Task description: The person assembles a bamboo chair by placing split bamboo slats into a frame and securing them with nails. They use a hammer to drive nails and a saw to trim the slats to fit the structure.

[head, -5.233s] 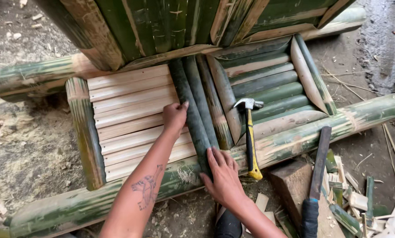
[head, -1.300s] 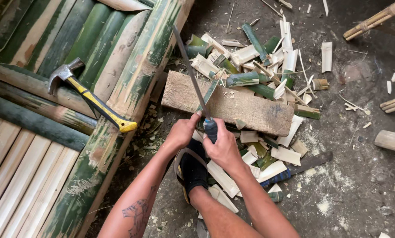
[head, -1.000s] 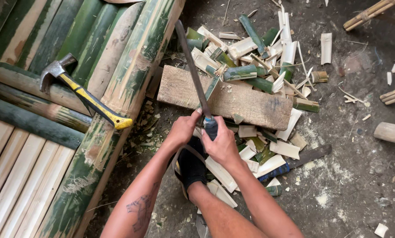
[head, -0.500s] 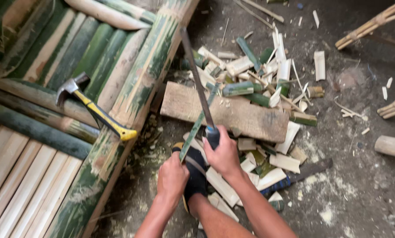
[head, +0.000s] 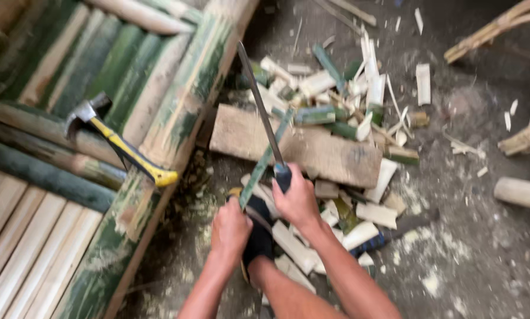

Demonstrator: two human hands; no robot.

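Observation:
My right hand [head: 298, 199] grips the dark handle of a long machete [head: 259, 109], its blade reaching up over a flat wooden block [head: 336, 155]. My left hand [head: 230, 227] holds the near end of a thin green bamboo strip [head: 263, 162], which leans up onto the block beside the blade. Blade and strip meet near the block's front edge. The picture is blurred by motion.
A bamboo slat frame [head: 99, 153] fills the left side. A yellow-handled hammer [head: 120, 145] lies on it. Several bamboo offcuts [head: 347, 100] litter the dirt around the block. A second knife [head: 389, 230] lies to the right of my arm. Bamboo poles [head: 522, 192] lie at right.
My left hand slid down from beside the right hand to the strip's near end. The view shifted a little and the machete blade stands steeper over the block.

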